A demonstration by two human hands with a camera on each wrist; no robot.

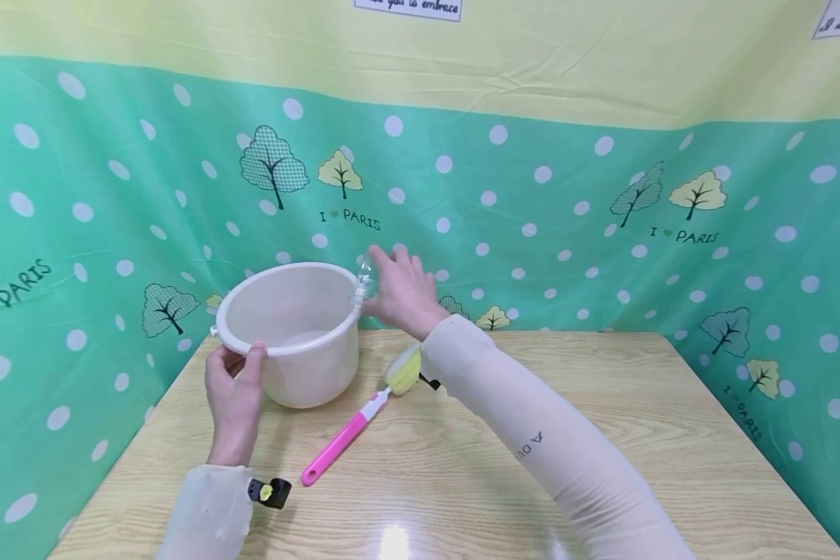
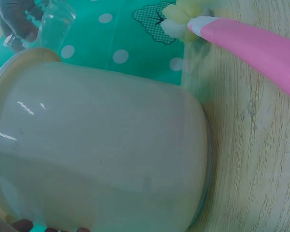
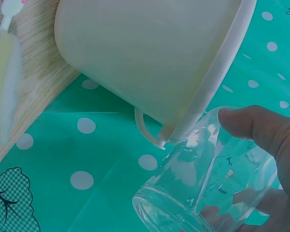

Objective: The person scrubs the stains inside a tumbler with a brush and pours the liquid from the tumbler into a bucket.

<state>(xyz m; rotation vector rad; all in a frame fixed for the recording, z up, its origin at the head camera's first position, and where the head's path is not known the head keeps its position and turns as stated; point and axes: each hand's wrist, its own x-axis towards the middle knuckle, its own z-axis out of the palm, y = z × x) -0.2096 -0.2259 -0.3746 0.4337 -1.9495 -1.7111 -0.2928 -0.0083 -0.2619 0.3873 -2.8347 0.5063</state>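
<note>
A white plastic bucket [image 1: 309,377] stands on the wooden table, its mouth facing up. My left hand [image 1: 234,398] grips the near left of its rim, thumb on the edge and fingers outside. My right hand [image 1: 407,292] holds a clear drinking glass [image 3: 183,181] at the bucket's right rim. In the right wrist view the thumb lies on one side of the glass and fingers show through it. Whether glass and rim touch, I cannot tell. In the left wrist view the bucket's wall [image 2: 101,140] fills most of the picture; only fingertips [image 2: 24,225] of the left hand show.
A sponge bottle brush with a pink handle [image 1: 337,448] lies on the table [image 1: 532,467] right of the bucket, its yellow and white head [image 1: 404,370] partly behind the right sleeve. A green and yellow printed cloth [image 1: 518,194] hangs behind and at both sides.
</note>
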